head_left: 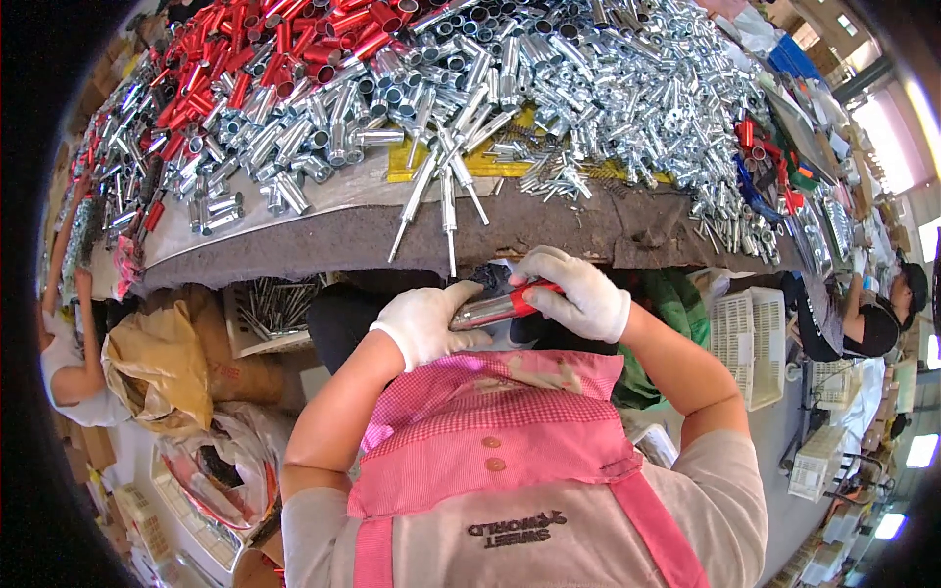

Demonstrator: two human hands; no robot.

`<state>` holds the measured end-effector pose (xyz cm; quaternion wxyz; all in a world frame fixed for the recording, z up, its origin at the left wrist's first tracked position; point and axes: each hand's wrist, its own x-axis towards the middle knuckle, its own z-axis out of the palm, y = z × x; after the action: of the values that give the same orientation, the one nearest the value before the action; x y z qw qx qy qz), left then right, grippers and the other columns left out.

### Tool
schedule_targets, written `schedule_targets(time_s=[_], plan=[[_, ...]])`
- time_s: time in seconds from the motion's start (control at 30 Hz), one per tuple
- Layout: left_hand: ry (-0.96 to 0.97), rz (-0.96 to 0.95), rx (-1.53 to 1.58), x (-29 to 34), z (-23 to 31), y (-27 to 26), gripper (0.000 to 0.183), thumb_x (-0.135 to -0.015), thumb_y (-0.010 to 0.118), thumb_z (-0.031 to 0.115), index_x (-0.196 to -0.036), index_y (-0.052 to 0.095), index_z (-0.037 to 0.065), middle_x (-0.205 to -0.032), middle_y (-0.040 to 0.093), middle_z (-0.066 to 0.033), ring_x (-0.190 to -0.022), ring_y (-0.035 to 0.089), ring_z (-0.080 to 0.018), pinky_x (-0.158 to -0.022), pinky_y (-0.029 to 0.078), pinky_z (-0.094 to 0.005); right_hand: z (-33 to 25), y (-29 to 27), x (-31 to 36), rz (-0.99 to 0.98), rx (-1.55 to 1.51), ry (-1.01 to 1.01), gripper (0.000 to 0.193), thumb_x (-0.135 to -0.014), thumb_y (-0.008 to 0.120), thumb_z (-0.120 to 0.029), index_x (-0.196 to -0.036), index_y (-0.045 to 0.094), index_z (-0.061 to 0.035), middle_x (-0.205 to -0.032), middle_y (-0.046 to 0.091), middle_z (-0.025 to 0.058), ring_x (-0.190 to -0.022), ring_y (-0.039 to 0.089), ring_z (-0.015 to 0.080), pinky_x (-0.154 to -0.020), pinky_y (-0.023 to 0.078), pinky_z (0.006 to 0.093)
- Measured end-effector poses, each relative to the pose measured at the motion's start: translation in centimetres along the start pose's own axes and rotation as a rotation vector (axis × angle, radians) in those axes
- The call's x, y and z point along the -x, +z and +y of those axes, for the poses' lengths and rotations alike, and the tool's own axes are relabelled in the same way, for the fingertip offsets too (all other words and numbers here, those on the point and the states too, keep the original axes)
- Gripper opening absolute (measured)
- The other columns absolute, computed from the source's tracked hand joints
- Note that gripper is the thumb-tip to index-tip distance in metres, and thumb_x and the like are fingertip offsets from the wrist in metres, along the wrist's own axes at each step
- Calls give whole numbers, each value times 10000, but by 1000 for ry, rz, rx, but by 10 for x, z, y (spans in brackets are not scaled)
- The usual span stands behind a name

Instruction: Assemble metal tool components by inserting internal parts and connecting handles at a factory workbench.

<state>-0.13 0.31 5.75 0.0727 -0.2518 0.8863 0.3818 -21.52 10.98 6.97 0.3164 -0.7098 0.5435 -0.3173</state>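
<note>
Both my hands wear white gloves and meet in front of my pink apron, below the table's near edge. A tube (482, 312), silver at its left part and red at its right, lies between them. My left hand (427, 323) is closed round the silver part. At the red end, the fingers of my right hand (572, 292) grip the tube from above. Just beyond, several silver tubes with thin rods (448, 201) lie on the table, their rod ends pointing toward me.
Heaps of red tubes (284, 49) and silver metal parts (627, 88) cover the far table. Small pins (557, 176) lie by a yellow strip (402, 162). A white crate (750, 343) stands right, a brown sack (162, 363) left. Other people sit at both sides.
</note>
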Motion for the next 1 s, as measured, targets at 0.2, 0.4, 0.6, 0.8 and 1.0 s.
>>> schedule_targets(time_s=[0.2, 0.4, 0.6, 0.8, 1.0], plan=[[-37, 42, 81, 1, -8, 12, 704, -700, 721, 453, -1235, 510, 47, -959, 632, -238, -914, 610, -383, -781, 485, -421, -5, 11, -5, 30, -252, 350, 166, -929, 445, -148, -985, 537, -22, -817, 559, 125, -696, 601, 252, -593, 489, 344], [-60, 60, 62, 1, -13, 12, 656, -717, 704, 454, -1193, 518, 42, -912, 639, -225, -858, 621, -379, -740, 497, -426, -8, 18, -18, -44, -384, 476, 190, -960, 413, -170, -989, 530, -23, -849, 563, 88, -519, 547, 112, -445, 451, 235], [-143, 23, 3, -6, 5, 17, 640, -781, 603, 552, -1179, 490, 64, -912, 639, -227, -852, 617, -396, -736, 496, -453, 6, 41, -22, -57, -281, 168, 228, -960, 422, -206, -1065, 505, -21, -859, 569, 124, -628, 597, 203, -576, 492, 326], [-164, 224, 1047, -5, -4, 31, 305, -778, 722, 119, -1018, 557, 29, -681, 563, -11, -487, 485, -81, -463, 411, -240, 60, -54, -75, 163, 986, -9, 296, -843, 495, -110, -1124, 585, -128, -1099, 571, 106, -993, 581, 276, -817, 495, 386], [-90, 272, 1106, -15, 4, 39, 288, -766, 728, 101, -987, 556, 36, -643, 539, -2, -447, 447, -60, -411, 345, -217, 72, -83, -84, 291, 849, 171, 183, -842, 529, -97, -1012, 594, -71, -1015, 606, 88, -932, 608, 288, -832, 487, 398]])
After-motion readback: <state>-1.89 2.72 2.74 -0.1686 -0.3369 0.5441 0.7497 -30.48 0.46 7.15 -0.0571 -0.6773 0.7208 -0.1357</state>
